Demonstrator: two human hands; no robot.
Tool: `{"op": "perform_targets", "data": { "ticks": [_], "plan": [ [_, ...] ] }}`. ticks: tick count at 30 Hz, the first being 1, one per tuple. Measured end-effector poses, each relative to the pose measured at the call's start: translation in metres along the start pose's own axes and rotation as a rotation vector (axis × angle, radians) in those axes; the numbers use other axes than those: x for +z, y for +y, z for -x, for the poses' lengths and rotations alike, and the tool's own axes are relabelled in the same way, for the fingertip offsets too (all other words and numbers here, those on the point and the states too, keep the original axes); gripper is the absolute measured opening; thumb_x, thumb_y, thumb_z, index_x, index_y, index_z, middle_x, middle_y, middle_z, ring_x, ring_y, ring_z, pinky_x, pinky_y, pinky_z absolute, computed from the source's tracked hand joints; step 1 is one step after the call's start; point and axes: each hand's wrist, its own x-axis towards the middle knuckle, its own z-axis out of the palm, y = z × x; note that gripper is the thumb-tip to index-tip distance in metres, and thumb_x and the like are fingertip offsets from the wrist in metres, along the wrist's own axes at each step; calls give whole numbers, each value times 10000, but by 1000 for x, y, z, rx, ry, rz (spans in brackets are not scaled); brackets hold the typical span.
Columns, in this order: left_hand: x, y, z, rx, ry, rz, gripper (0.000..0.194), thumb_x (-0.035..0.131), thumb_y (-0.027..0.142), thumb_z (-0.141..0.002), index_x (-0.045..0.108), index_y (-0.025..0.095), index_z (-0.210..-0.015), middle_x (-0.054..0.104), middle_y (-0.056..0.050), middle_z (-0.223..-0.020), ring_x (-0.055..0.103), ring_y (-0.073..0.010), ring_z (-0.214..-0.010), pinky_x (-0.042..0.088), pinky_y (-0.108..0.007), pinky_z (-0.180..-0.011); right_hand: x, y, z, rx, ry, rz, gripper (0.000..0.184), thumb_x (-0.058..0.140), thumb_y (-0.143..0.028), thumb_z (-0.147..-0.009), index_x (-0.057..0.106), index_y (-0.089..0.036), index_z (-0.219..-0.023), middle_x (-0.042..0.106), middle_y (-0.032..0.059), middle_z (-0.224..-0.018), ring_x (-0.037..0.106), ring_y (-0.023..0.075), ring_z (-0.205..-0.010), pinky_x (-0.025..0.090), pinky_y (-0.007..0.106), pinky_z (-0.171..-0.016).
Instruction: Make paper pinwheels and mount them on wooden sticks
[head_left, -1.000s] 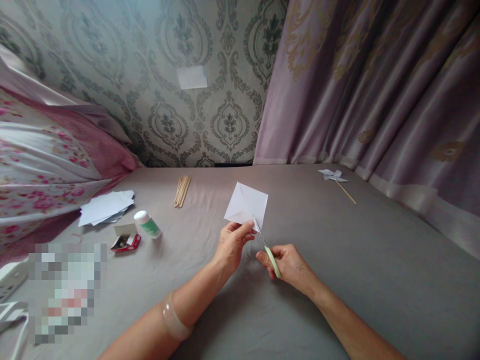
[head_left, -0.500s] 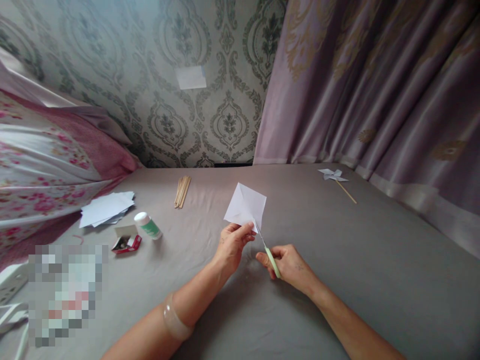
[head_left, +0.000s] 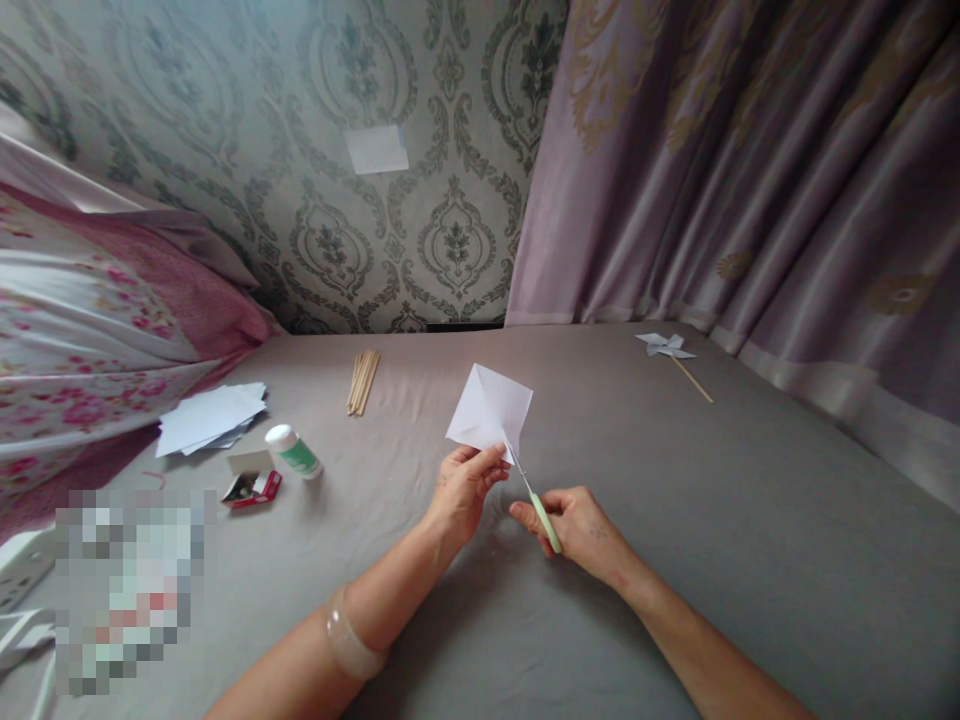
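Note:
A square sheet of white paper (head_left: 491, 405) with crease lines is pinched at its near corner by my left hand (head_left: 466, 490). My right hand (head_left: 577, 525) grips scissors (head_left: 543, 520) with pale green handles. Their metal blades reach the paper's near corner, just right of my left thumb. How far the blades have cut into the sheet cannot be made out. Both hands are held over the grey cloth surface (head_left: 675, 600).
A paper pinwheel (head_left: 664, 346) on a stick lies at the far right. To the left are wooden sticks (head_left: 364, 382), stacked white paper (head_left: 214, 418), a white-and-green bottle (head_left: 295, 452), a small red box (head_left: 252, 484) with its lid up, and a white power strip (head_left: 26, 568).
The view has shifted very slightly. Both hands, the paper and the scissors keep nearly the same position; the scissors look a little more closed.

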Motion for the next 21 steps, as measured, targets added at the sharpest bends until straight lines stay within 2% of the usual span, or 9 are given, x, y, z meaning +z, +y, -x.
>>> {"op": "perform_targets", "data": {
  "ticks": [10, 17, 19, 21],
  "plan": [
    [-1, -2, -1, 2, -12, 2, 294, 846, 259, -521, 642, 118, -680, 639, -23, -649, 589, -96, -589, 461, -224, -603, -1, -1, 1, -12, 0, 10, 552, 642, -649, -681, 464, -182, -448, 436, -40, -405, 338, 72, -409, 254, 234, -430],
    [-5, 5, -6, 57, 47, 31, 275, 804, 237, -515, 567, 143, -619, 585, 19, -586, 533, -75, -536, 429, -209, -558, -7, -4, 7, -61, -182, -15, 496, 634, -633, -713, 506, -171, -582, 514, -25, -513, 404, 77, -470, 319, 216, -463],
    [-8, 8, -9, 70, 81, 41, 271, 788, 224, -502, 563, 149, -633, 583, 30, -601, 510, -66, -526, 423, -200, -541, -10, -6, 6, -109, -148, -70, 483, 674, -625, -679, 518, -171, -623, 508, -29, -550, 406, 80, -498, 326, 217, -474],
    [-11, 10, -12, 59, 110, 35, 258, 768, 210, -491, 571, 151, -647, 586, 31, -615, 495, -65, -520, 438, -204, -540, -16, -7, 4, -153, -12, -160, 497, 661, -649, -677, 538, -168, -649, 505, -25, -574, 395, 81, -509, 327, 223, -481]
  ]
}}
